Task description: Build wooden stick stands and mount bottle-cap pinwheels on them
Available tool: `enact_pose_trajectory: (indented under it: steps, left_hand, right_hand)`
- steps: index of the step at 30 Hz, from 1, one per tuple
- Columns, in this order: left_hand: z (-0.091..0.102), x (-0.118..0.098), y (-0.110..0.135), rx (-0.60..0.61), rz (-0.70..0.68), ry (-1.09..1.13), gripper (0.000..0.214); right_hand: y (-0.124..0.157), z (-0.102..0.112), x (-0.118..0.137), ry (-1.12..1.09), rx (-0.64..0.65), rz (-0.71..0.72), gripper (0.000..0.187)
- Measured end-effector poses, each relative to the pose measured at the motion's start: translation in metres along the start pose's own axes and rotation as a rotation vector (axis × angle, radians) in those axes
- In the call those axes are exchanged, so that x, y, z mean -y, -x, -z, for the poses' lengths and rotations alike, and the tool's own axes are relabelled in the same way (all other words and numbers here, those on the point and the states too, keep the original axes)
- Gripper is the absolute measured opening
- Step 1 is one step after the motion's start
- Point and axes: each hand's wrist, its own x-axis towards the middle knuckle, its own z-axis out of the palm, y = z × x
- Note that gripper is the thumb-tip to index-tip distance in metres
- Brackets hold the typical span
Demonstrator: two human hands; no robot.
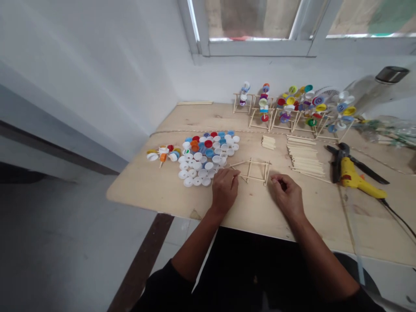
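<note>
On the worktop (156, 186), a stick frame (256, 178) sits between the person's left hand (225, 187) and right hand (288, 191), with bottle caps (197, 165) to its left. Both hands' fingers curl; one cannot quite tell whether either grip pinches anything.

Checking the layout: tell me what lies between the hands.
In the head view, a frame of thin sticks sits between the left hand and the right hand.

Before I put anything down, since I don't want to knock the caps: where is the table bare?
Bare table: the left front corner, before the cap wheel; between the left hand and right hand, in front of the stick frame; behind the string, left of the wheel stands. Crowded: the middle, under the caps, and around the glue gun.
</note>
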Motion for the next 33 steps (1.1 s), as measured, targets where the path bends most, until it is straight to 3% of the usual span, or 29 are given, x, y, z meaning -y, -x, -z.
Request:
enact_pose_trajectory:
  steps: [17,33]
  left_hand:
    - [-0.0091,-0.001,0.0038,0.063,-0.022,-0.222,0.02]
    - [-0.0105,-0.0033,0.0026,-0.008,-0.028,-0.334,0.014]
  right_hand:
    - [-0.0001,-0.0016,-0.0087,0.03,-0.024,0.037,0.031]
    - [-0.0002,-0.0029,-0.0088,0.002,-0.033,0.027,0.033]
